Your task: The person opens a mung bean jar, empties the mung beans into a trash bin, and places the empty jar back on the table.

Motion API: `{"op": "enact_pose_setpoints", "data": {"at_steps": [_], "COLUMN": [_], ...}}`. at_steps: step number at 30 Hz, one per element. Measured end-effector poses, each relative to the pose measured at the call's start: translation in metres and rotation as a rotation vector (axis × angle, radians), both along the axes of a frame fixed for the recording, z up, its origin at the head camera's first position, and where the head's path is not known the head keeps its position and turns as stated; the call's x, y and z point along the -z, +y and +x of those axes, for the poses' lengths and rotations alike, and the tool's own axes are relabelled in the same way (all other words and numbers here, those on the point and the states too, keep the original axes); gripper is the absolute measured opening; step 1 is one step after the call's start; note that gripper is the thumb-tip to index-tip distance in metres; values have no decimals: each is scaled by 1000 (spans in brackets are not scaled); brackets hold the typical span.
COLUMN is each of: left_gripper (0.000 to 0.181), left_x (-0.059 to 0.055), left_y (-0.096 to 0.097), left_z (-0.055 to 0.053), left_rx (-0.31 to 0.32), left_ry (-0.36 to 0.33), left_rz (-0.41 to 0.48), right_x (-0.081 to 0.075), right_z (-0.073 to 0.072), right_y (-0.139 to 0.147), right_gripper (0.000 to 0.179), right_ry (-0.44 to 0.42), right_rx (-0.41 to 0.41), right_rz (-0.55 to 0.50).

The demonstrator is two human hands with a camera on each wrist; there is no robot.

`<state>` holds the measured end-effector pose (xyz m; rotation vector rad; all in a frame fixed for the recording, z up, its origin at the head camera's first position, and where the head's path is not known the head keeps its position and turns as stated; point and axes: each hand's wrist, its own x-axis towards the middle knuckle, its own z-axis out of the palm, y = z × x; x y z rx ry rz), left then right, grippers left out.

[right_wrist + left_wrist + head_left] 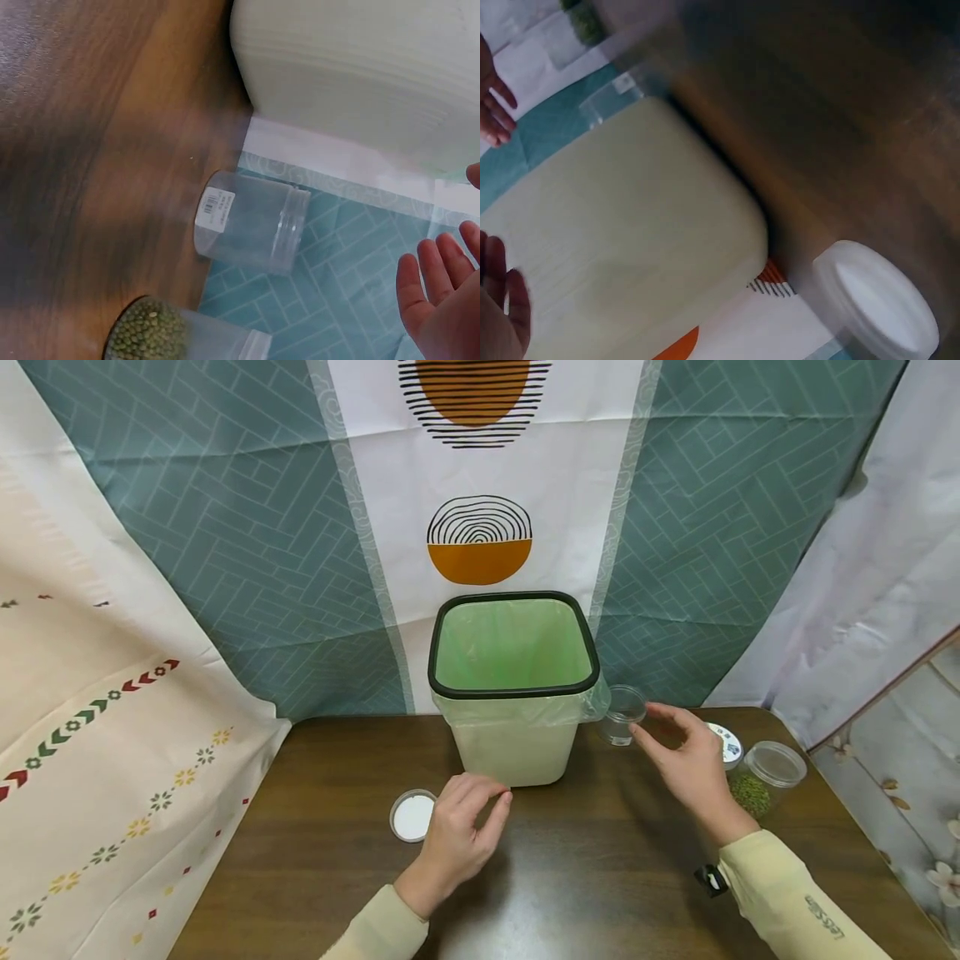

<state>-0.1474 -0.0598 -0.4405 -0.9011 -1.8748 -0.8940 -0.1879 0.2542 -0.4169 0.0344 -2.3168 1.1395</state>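
Note:
My left hand (459, 831) hovers in front of the bin, fingers loosely bent and holding nothing. To its left a round lid with a white disc (412, 817) lies on the table. The right hand (686, 760) is spread beside an uncovered clear jar (622, 712), its fingertips near the rim in the head view. In the right wrist view that jar (251, 221) appears empty, with a barcode label on its side, and the hand (442, 292) is apart from it. A light green bin (513, 747) with a black rim and a thin green liner stands between the hands.
At the right end of the table stands a clear jar of green beans (757, 785). A white printed lid (726, 746) shows beside it, partly behind my right hand. A small black object (710, 880) is by the right sleeve. Patterned cloths (247, 543) hang behind the table (330, 893).

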Motion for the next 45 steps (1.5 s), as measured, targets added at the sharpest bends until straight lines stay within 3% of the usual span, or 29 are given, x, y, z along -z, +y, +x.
{"op": "enact_pose_setpoints", "data": {"at_steps": [8,12,19,24,28,31,34,39,45], "left_gripper": [15,18,22,25,24,24,25,28,25], "left_x": [23,29,37,38,38,38,39,40,41], "left_y": [-1,-1,-1,-2,-4,-5,-6,-7,-6], "left_z": [7,7,8,6,4,3,3,1,1], "left_rx": [-121,-138,-149,-137,-138,-144,-154,-163,-161], "left_ry": [-301,-398,-462,-482,-497,-529,-571,-612,-613], "left_rz": [-186,-274,-351,-368,-385,-396,-409,-435,-441], "right_x": [11,16,24,23,23,26,31,39,51], "right_z": [6,8,13,20,25,30,35,40,40], "right_y": [2,3,19,45,71,88,100,112,119], "right_gripper": [41,40,50,65,77,85,93,106,113], "right_ry": [21,44,134,243,280,232,113,-103,-245], "right_rx": [8,40,166,276,373,434,465,469,472], "right_rz": [32,46,39,-13,-26,-48,-101,-130,-100]}}
